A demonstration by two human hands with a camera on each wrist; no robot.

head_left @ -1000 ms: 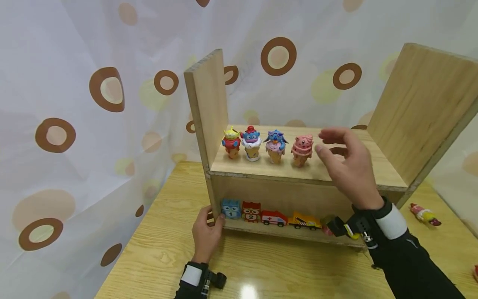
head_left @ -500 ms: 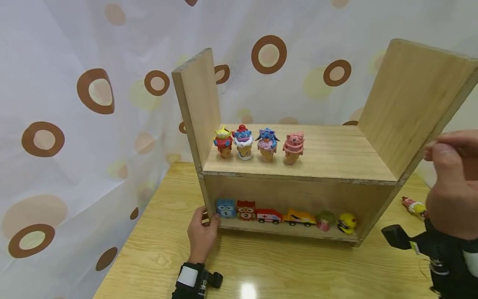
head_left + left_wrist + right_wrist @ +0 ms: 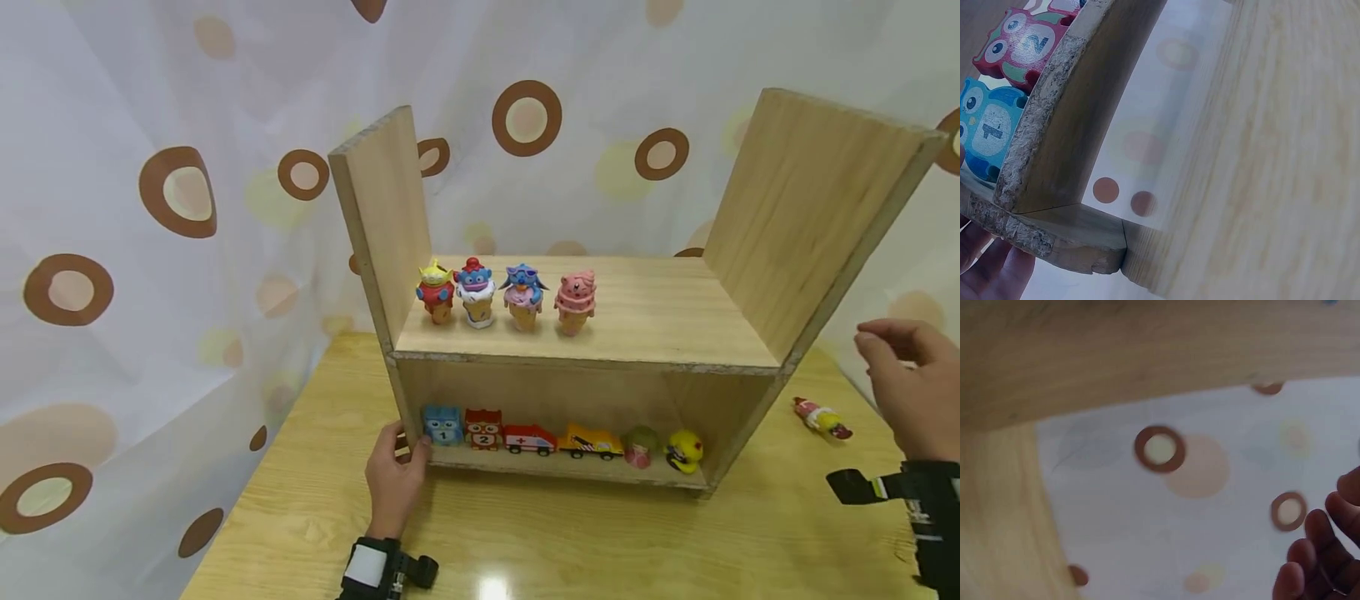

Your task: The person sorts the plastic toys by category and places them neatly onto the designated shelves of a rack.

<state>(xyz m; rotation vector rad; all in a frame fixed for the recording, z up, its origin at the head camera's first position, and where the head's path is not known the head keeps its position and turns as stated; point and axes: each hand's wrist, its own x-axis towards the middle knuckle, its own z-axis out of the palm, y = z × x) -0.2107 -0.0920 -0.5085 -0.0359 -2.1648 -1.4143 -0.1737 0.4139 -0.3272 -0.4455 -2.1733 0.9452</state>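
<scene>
My left hand (image 3: 393,482) grips the lower left side panel of a two-level wooden shelf (image 3: 660,333), thumb in front; its fingers (image 3: 999,270) curl round the panel's edge in the left wrist view. Out to the right of the shelf, my right hand (image 3: 917,385) is in the air with bent fingers and nothing in them. Below it on the table lies a red, white and yellow toy figure (image 3: 822,419). On the upper board stand ice-cream-cone figurines: a yellow-topped one (image 3: 436,292), two blue ones, and a pink one (image 3: 576,302).
The lower level holds a blue owl block (image 3: 442,427), a red owl block (image 3: 483,429), a red ambulance (image 3: 530,439), a yellow truck (image 3: 591,442), a green-and-pink figure (image 3: 640,447) and a yellow figure (image 3: 684,452). A spotted sheet hangs behind the wooden table (image 3: 570,533).
My right hand has moved away from beside the pink cone figurine, out past the shelf's right panel, and then lower. The left hand keeps its grip. The head view has shifted slightly.
</scene>
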